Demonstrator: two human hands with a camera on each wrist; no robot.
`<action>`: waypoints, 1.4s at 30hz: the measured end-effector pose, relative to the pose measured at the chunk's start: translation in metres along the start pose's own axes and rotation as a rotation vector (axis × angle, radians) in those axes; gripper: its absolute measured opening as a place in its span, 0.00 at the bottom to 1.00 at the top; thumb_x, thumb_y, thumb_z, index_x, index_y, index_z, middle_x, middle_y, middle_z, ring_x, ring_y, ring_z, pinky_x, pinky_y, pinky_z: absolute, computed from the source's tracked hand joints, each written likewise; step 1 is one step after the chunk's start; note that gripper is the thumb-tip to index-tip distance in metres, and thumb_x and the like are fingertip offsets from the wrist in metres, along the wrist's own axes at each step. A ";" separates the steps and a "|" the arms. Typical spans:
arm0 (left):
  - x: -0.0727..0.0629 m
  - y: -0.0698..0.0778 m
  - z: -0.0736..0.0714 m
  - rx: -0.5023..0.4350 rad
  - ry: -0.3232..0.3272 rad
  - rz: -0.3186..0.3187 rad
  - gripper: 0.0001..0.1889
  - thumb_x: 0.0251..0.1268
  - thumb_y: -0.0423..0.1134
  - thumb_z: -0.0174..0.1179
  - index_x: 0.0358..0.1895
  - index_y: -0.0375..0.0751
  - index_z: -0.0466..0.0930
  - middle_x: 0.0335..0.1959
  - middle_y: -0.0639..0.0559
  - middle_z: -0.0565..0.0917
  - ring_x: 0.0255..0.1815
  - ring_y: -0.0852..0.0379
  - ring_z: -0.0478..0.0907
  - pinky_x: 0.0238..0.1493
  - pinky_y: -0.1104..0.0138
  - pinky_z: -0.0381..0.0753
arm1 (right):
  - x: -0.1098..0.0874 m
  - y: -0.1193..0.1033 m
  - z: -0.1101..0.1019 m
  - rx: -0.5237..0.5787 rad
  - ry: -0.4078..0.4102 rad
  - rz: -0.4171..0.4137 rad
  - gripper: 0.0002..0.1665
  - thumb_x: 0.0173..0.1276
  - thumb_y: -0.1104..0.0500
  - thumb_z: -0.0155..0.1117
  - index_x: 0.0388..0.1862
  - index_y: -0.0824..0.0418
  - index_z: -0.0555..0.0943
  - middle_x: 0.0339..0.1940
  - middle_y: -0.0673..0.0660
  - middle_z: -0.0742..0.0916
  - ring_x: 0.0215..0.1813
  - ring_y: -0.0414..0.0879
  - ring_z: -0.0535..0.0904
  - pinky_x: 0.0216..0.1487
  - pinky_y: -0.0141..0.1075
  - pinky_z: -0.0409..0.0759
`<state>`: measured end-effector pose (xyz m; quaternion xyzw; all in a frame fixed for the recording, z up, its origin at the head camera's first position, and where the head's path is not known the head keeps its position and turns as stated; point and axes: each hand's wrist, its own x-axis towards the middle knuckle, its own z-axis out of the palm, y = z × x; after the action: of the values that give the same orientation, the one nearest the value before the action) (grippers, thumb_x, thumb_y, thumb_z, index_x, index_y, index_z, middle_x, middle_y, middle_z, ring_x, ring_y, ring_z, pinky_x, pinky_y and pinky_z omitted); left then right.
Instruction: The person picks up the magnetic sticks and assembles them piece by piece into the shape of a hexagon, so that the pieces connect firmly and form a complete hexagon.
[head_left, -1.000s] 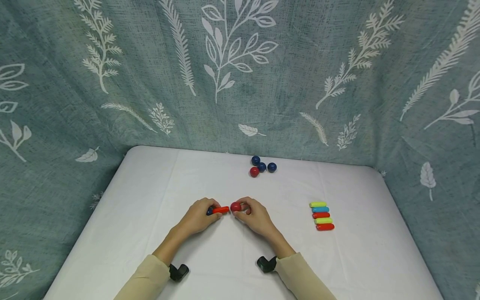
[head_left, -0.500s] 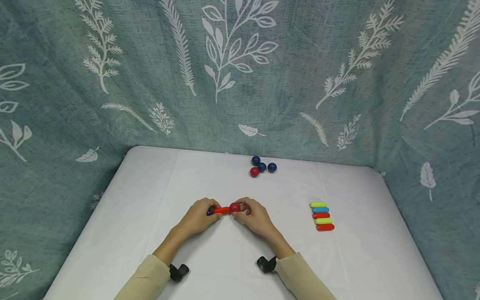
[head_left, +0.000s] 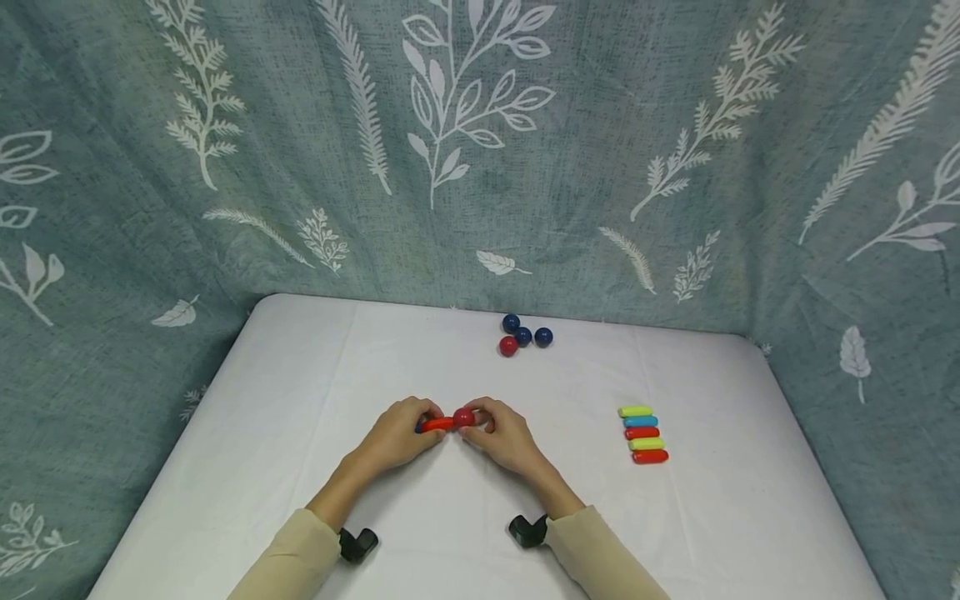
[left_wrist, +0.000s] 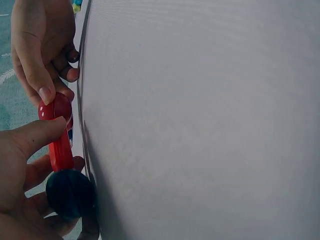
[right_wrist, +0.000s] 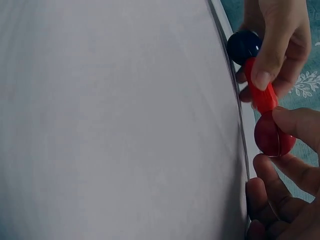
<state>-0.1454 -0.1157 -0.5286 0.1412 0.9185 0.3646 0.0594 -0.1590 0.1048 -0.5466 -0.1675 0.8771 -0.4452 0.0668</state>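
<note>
five loose sticks (head_left: 642, 432) at right, four balls (head_left: 523, 337) beyond; left fingers (left_wrist: 41, 134) pinch red stick (left_wrist: 61, 152), right fingers (right_wrist: 302, 123) red ball (right_wrist: 267, 135).

It's a curtained-off tabletop nook, the wider room hidden, with leaf-printed blue-green fabric (head_left: 581, 167) walling in a white-topped table (head_left: 450, 517) far, left and right!

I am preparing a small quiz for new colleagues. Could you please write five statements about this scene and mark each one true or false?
1. The left hand holds a red stick. True.
2. The right hand pinches a red ball. True.
3. A yellow ball is at the held stick's left-hand end. False: a dark blue ball is there.
4. Every loose ball is blue. False: beside three blue balls lies another red ball.
5. Five loose sticks lie right of both hands. True.
</note>
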 end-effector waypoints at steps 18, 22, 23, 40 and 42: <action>0.004 0.003 0.001 0.079 -0.025 0.033 0.18 0.60 0.42 0.72 0.51 0.42 0.83 0.37 0.55 0.80 0.37 0.58 0.75 0.39 0.58 0.78 | 0.001 -0.011 0.015 -0.005 -0.029 -0.042 0.21 0.66 0.52 0.72 0.56 0.57 0.81 0.37 0.49 0.82 0.32 0.40 0.71 0.29 0.33 0.69; 0.003 0.003 0.000 0.073 -0.029 0.037 0.20 0.60 0.47 0.72 0.52 0.43 0.83 0.38 0.55 0.81 0.38 0.58 0.76 0.39 0.58 0.78 | 0.001 -0.012 0.015 -0.001 -0.031 -0.032 0.22 0.66 0.51 0.71 0.56 0.57 0.81 0.37 0.49 0.82 0.32 0.41 0.72 0.30 0.32 0.69; 0.003 0.002 0.000 0.072 -0.030 0.037 0.20 0.60 0.48 0.72 0.52 0.43 0.83 0.39 0.55 0.81 0.38 0.58 0.76 0.39 0.59 0.78 | 0.001 -0.013 0.015 0.001 -0.031 -0.030 0.22 0.66 0.51 0.71 0.56 0.57 0.81 0.37 0.49 0.82 0.33 0.41 0.72 0.30 0.33 0.69; 0.004 0.000 0.000 0.075 -0.040 0.029 0.19 0.60 0.47 0.72 0.51 0.43 0.83 0.43 0.54 0.83 0.40 0.58 0.77 0.40 0.59 0.77 | 0.001 -0.014 0.015 0.047 -0.031 -0.036 0.19 0.68 0.52 0.69 0.53 0.60 0.83 0.38 0.48 0.85 0.31 0.41 0.72 0.29 0.32 0.68; 0.004 0.001 0.000 0.080 -0.042 0.027 0.19 0.60 0.46 0.72 0.52 0.43 0.83 0.43 0.54 0.83 0.41 0.58 0.77 0.41 0.59 0.77 | 0.001 -0.014 0.015 0.051 -0.030 -0.034 0.18 0.68 0.52 0.69 0.53 0.60 0.83 0.38 0.49 0.86 0.31 0.41 0.72 0.30 0.32 0.69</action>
<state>-0.1492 -0.1140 -0.5281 0.1635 0.9288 0.3255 0.0682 -0.1526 0.0859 -0.5440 -0.1875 0.8614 -0.4657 0.0766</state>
